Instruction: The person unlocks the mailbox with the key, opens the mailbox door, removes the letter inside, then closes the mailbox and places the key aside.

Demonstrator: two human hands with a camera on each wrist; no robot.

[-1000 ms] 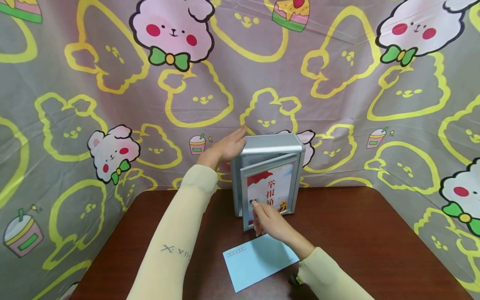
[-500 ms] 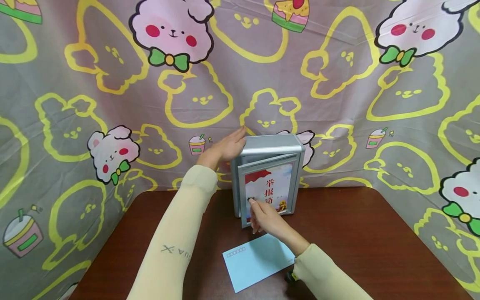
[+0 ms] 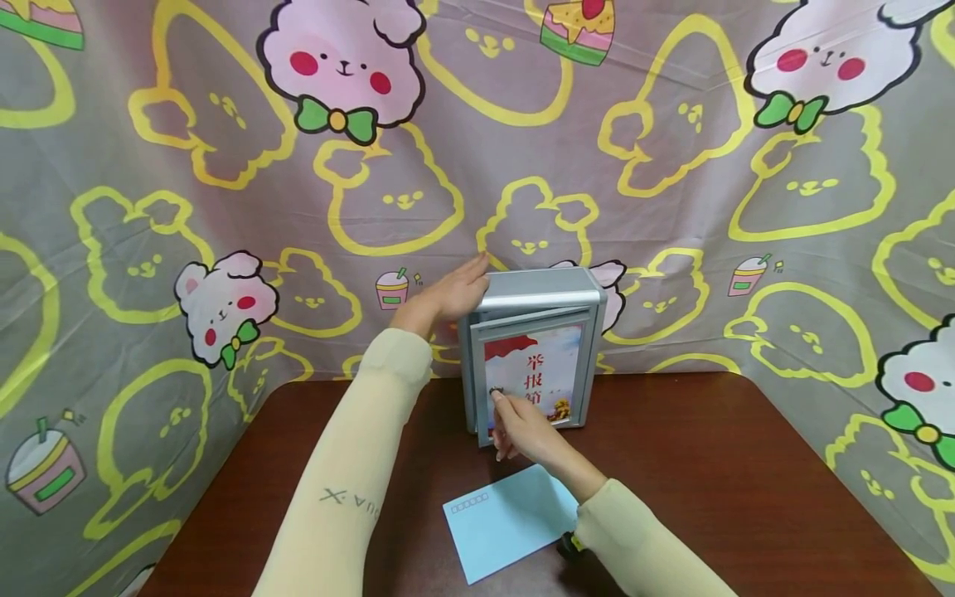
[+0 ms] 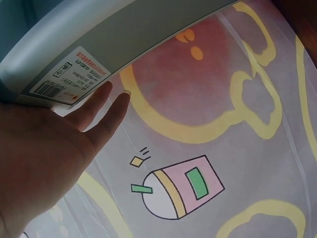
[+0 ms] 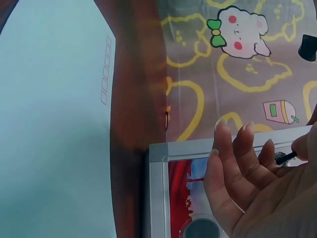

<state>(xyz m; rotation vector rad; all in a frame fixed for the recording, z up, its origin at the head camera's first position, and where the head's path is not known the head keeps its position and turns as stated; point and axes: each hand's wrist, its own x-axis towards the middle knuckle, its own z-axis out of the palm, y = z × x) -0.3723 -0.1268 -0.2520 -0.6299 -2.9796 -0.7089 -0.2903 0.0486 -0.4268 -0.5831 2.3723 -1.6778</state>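
Note:
A silver-grey metal box (image 3: 540, 286) stands upright on the table, its framed door (image 3: 533, 373) partly swung out along the left edge. The door bears a poster with red characters. My left hand (image 3: 451, 292) rests with extended fingers against the box's upper left corner. In the left wrist view that hand (image 4: 54, 148) touches the side near a barcode sticker (image 4: 72, 77). My right hand (image 3: 525, 427) pinches a small black key (image 5: 286, 158) between thumb and index finger, at the silver lock on the door's left side. The other fingers stand loosely bent before the poster.
A pale blue envelope (image 3: 507, 522) lies flat on the brown table (image 3: 694, 481) in front of the box. A small black and yellow-green thing (image 3: 573, 545) sits by the right cuff. Patterned cloth (image 3: 634, 207) hangs close behind the box.
My right hand has moved slightly away and left with the key, and the door has swung inward, narrowing the gap to the box. The left hand stays in place.

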